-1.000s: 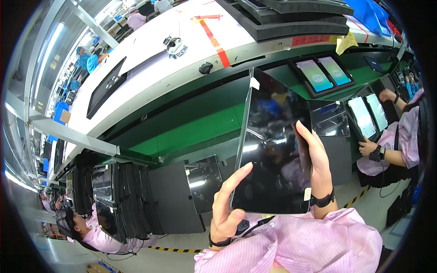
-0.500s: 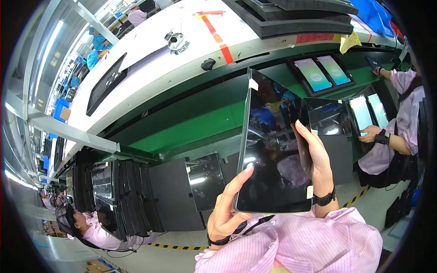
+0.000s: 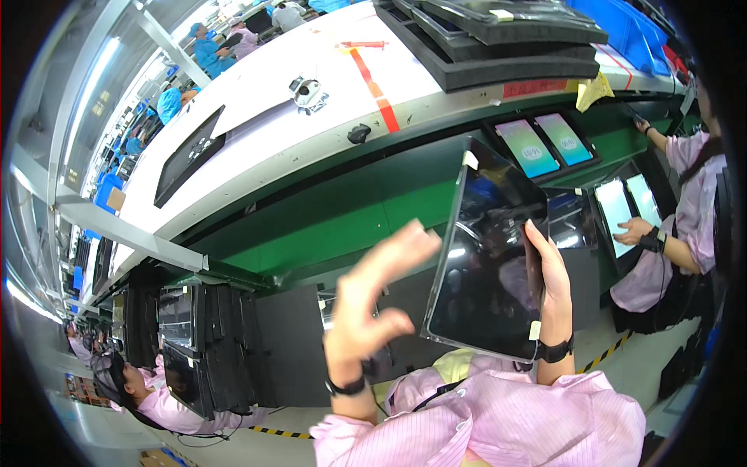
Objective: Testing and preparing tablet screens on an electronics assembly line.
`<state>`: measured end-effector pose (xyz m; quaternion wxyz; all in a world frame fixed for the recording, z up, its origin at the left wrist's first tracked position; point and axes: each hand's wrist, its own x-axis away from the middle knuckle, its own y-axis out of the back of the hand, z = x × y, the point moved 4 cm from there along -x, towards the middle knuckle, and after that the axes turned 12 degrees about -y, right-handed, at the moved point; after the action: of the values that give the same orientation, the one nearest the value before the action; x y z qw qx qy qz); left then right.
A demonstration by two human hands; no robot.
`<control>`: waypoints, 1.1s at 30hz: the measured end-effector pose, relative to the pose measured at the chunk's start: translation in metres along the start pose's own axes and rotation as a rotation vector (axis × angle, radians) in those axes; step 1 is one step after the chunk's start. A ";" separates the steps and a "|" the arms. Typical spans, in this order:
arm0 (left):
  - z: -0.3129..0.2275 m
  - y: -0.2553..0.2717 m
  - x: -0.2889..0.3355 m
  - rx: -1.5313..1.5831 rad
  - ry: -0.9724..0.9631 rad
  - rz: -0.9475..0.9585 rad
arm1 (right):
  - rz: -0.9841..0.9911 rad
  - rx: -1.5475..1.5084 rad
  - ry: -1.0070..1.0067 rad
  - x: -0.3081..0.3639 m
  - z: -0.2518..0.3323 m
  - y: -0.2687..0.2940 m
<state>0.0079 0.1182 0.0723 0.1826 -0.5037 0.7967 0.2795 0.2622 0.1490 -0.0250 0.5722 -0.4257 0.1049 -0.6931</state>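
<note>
A glossy black tablet with pale tabs at two corners is tilted up in front of my chest. My right hand grips its right edge, with the thumb lying over the glass. To the left of the tablet, apart from it, my left hand is raised and empty. Its fingers are blurred by motion but stand apart from the thumb. Behind that hand, another dark tablet panel lies on a black tray and is mostly hidden.
Two lit tablets lie in a black tray on the green conveyor. A co-worker on the right touches another lit pair. Stacked black foam trays stand at left, beside a person. More foam trays sit on the white bench.
My left hand has let go of the tablet's left edge and lifted away to the left. The tablet has shifted slightly right, still held by my right hand.
</note>
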 end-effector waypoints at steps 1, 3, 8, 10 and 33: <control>-0.002 0.020 -0.023 -0.168 -0.098 -0.033 | -0.020 0.001 0.061 0.002 0.005 0.006; 0.005 0.058 -0.063 -0.820 -0.101 -0.350 | -0.019 0.005 0.074 -0.001 0.006 0.016; 0.055 0.124 -0.122 -1.275 -0.291 -0.340 | 0.001 0.050 0.056 0.005 0.003 0.016; 0.063 0.138 -0.124 -1.172 -0.233 -0.375 | -0.003 0.060 0.066 0.007 0.004 0.017; -0.003 0.053 -0.045 -0.446 -0.150 -0.417 | -0.047 0.110 0.131 0.023 0.020 0.004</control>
<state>-0.0212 0.1660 0.1141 0.1792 -0.6620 0.5796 0.4400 0.2797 0.1346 -0.0046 0.5701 -0.3498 0.0938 -0.7374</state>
